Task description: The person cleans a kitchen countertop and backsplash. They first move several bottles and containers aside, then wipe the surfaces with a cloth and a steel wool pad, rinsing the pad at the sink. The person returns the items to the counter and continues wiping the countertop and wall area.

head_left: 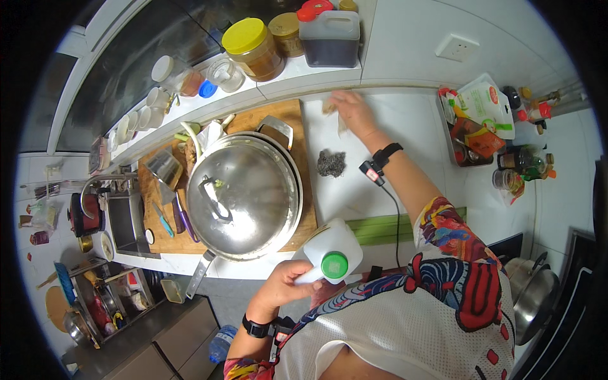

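Observation:
My left hand (283, 286) is closed round the handle of a white plastic jug (350, 243) with a green cap, held in front of my body at the counter's near edge. My right hand (354, 114) reaches to the back of the white counter (386, 139), by the wall. Its fingers are bent over a pale, brownish cloth-like piece (329, 107), mostly hidden under them. A dark steel-wool scourer (330, 163) lies on the counter, nearer to me than that hand. Left of it, a large lidded steel wok (247, 190) rests on a wooden cutting board (308, 215).
Knives (183, 218), a steel container (163, 168) and scallions (190, 136) lie on the board. Jars (253, 47) and a dark-filled jug (329, 38) line the sill. At right stands a tray of packets (468, 136) beside bottles (527, 161). A sink (126, 218) is at left.

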